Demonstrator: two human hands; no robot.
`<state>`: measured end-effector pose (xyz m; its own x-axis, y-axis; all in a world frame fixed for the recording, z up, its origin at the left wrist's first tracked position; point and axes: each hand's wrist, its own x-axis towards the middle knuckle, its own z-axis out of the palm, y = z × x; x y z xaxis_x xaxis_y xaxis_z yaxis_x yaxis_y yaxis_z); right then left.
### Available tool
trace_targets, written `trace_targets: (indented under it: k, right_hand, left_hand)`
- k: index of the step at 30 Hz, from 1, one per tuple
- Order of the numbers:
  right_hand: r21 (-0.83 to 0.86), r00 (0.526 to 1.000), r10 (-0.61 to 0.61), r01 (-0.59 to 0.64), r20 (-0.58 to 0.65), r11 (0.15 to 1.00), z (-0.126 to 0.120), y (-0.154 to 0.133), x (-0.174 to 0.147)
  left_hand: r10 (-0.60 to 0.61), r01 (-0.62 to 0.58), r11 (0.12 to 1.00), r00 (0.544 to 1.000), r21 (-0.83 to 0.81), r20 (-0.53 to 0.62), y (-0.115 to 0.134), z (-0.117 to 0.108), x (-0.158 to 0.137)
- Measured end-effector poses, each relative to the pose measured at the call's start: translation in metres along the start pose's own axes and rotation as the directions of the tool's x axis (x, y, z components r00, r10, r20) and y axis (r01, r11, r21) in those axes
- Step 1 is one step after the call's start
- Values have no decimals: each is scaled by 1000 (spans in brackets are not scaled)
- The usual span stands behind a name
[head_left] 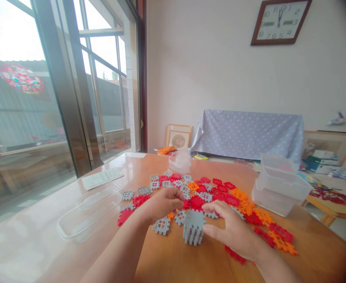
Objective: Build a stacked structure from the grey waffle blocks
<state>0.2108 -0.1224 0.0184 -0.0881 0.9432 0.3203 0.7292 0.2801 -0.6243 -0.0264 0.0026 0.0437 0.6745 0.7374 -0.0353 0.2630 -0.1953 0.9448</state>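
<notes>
A stack of grey interlocking plastic tiles (194,228) with notched edges stands on the wooden table in front of me. My right hand (231,228) is just right of it, thumb and fingers apart; the thumb tip lies close to the stack's side, and I cannot tell if it touches. Up and to the left of the stack is my left hand (165,204), its fingers curled in toward the thumb; whatever they may hold is hidden. Below it lies a grey window-pattern tile (161,226). Red tiles (196,203) are spread just beyond both hands.
Orange tiles (243,200) and more red and grey ones cover the table's middle and right. A clear plastic box (279,190) stands at right, a smaller clear container (180,161) at the far edge. Left are a transparent lid (87,214) and a printed sheet (102,179).
</notes>
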Motion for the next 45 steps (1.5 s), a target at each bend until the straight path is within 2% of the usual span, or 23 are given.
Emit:
trace_targets:
  k: [5, 9, 14, 22, 26, 29, 31, 33, 37, 38, 40, 43, 45]
  right_hand:
    - [-2, 1000, 1, -1, 6, 1000, 1, -4, 1]
    - [-2, 1000, 10, -10, -5, 1000, 3, -3, 1]
    - [4, 1000, 25, -25, 0, 1000, 4, -1, 1]
    - [72, 999, 49, -49, -10, 996, 3, 2, 0]
    - [124, 992, 112, -104, -62, 987, 7, 15, 4]
    - [126, 982, 157, -143, -109, 982, 16, 31, 8]
    - [110, 971, 190, -175, -143, 978, 23, 44, 11]
    - [99, 962, 221, -207, -161, 973, 28, 57, 14]
    - [106, 954, 253, -239, -161, 965, 32, 77, 17]
    - [100, 951, 264, -250, -164, 963, 33, 81, 18]
    - [86, 942, 288, -277, -171, 957, 33, 86, 18]
    - [70, 943, 289, -281, -167, 957, 34, 91, 18]
    - [66, 949, 267, -260, -164, 963, 33, 92, 17]
  left_hand:
    - [47, -54, 998, 989, 45, 137, -5, -2, -2]
    - [-4, -27, 990, 975, 137, 221, -6, 0, -4]
    - [-41, -21, 972, 966, 235, 257, -4, 0, -4]
    - [-52, -21, 968, 957, 249, 284, -5, -1, -4]
    - [-19, -37, 950, 985, 310, 174, -9, -12, -3]
    - [-34, 53, 863, 998, 502, -48, -14, -24, 0]
    - [-46, 189, 760, 970, 622, -238, -19, -32, 3]
    - [-46, 312, 684, 921, 660, -388, -26, -39, 6]
    - [-66, 476, 615, 826, 629, -560, -41, -44, 10]
    - [-79, 506, 603, 808, 617, -584, -44, -44, 10]
    - [-104, 525, 599, 800, 604, -591, -50, -42, 11]
    - [-108, 464, 642, 843, 610, -528, -56, -39, 15]
    - [-71, 392, 684, 875, 615, -480, -57, -38, 18]
